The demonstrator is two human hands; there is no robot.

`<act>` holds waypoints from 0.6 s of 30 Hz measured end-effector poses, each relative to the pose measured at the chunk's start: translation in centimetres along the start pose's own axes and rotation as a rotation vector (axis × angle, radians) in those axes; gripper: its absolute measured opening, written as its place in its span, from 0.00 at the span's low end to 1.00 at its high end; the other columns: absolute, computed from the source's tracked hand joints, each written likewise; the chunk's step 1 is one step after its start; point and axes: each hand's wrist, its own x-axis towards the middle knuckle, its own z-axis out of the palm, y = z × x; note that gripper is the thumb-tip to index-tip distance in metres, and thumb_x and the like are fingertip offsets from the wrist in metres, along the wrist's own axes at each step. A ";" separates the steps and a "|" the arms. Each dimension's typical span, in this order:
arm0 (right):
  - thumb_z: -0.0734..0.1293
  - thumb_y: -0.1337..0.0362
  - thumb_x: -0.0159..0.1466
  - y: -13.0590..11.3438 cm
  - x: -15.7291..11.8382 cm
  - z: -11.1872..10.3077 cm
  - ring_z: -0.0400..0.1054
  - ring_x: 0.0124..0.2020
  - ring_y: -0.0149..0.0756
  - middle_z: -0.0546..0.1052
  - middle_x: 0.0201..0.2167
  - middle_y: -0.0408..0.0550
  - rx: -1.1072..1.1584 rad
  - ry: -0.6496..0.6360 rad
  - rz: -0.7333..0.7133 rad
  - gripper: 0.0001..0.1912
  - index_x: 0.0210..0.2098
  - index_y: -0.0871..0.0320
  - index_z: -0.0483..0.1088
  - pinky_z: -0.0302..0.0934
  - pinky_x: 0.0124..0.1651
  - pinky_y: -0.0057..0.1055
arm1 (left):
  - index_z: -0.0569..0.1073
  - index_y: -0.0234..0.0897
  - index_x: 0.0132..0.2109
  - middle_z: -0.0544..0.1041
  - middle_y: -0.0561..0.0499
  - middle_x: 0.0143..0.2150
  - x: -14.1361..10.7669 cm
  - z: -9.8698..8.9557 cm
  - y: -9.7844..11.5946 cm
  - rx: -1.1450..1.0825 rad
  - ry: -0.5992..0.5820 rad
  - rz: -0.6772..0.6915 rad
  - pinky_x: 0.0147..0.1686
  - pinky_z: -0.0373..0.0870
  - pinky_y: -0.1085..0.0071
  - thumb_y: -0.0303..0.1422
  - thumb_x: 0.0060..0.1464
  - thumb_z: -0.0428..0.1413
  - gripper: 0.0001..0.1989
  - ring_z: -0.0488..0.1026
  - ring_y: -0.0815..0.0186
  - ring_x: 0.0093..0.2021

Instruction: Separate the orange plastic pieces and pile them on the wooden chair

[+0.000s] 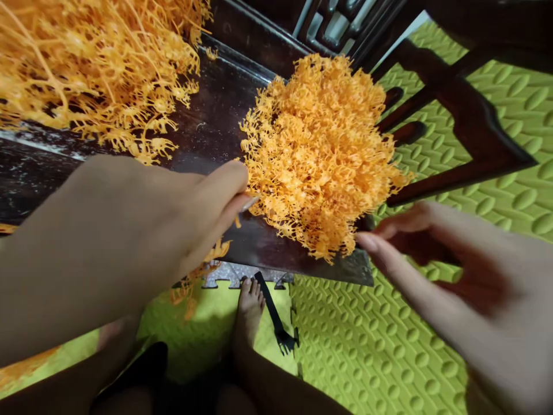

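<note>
My left hand [173,207] is closed in a pinch, thumb against forefinger. An orange plastic flower sprue [220,249] hangs below it, and small orange ends poke out at the fingertips. Just right of these fingers is a heaped pile of small orange plastic flowers [319,155] on a dark wooden bench [207,127]. At the pile's lower right edge, my right hand [453,276] has its thumb and forefinger drawn close together, the other fingers curled. Whether anything small sits between them is hidden.
A larger tangle of orange flower sprues [108,69] covers the bench at the upper left. Dark carved wooden furniture [475,115] stands at the right. Green textured foam mats [367,340] cover the floor, where a black fork-ended stick [272,314] lies beside a bare foot [250,305].
</note>
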 end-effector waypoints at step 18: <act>0.65 0.63 0.64 -7.1 0.9 5.6 0.57 0.20 0.24 0.67 0.19 0.40 1.032 -0.324 0.180 0.12 0.26 0.62 0.71 0.51 0.22 0.23 | 0.73 0.40 0.31 0.69 0.59 0.20 0.7 -2.8 2.1 -0.762 -0.146 -0.042 0.20 0.52 0.75 0.36 0.61 0.50 0.12 0.62 0.74 0.20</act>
